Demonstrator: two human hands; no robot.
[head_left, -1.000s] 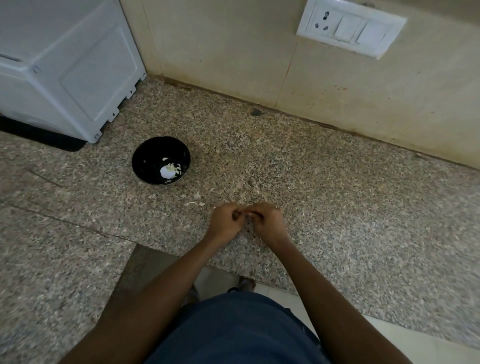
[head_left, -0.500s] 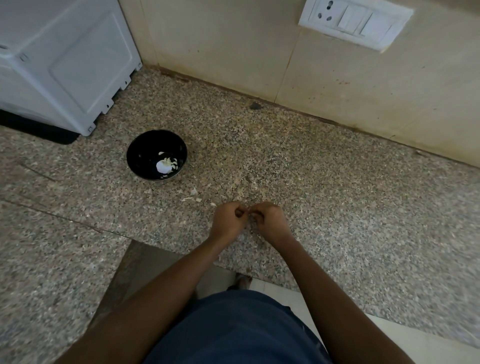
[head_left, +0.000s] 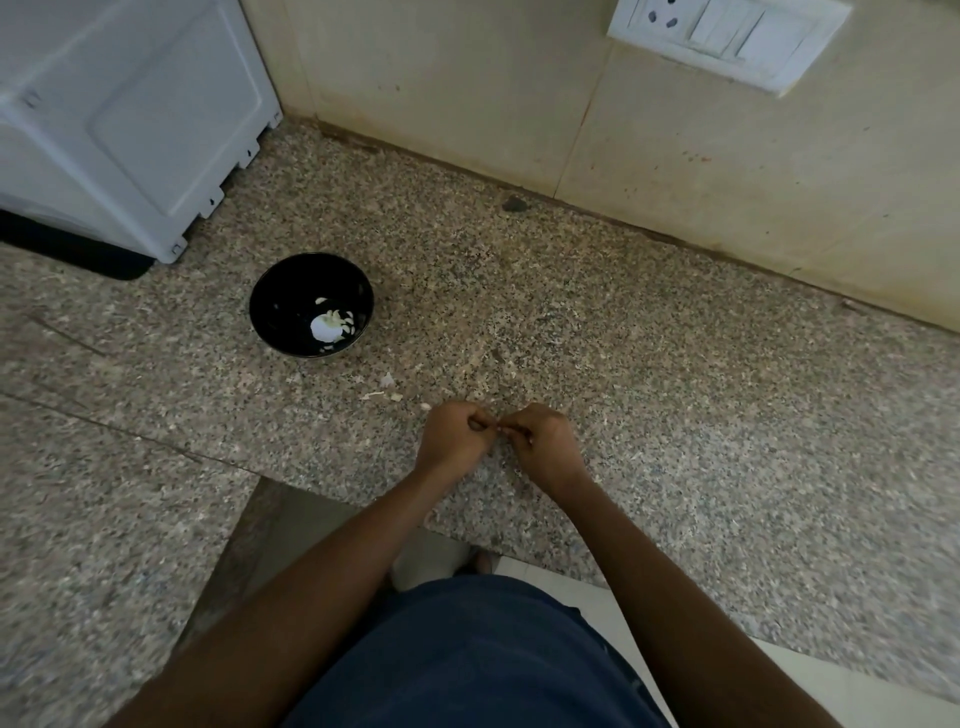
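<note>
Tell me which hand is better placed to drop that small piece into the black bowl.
Left, probably. The left hand lies nearer the black bowl; the right hand would have to cross it. Both pinch the small piece.

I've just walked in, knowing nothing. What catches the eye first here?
The left hand and the right hand meet at the front of the speckled granite counter, pinching a small pale piece between them, too small to identify. Farther back on the left stands a black bowl with white pieces in it, and pale scraps lie between bowl and hands.
</note>
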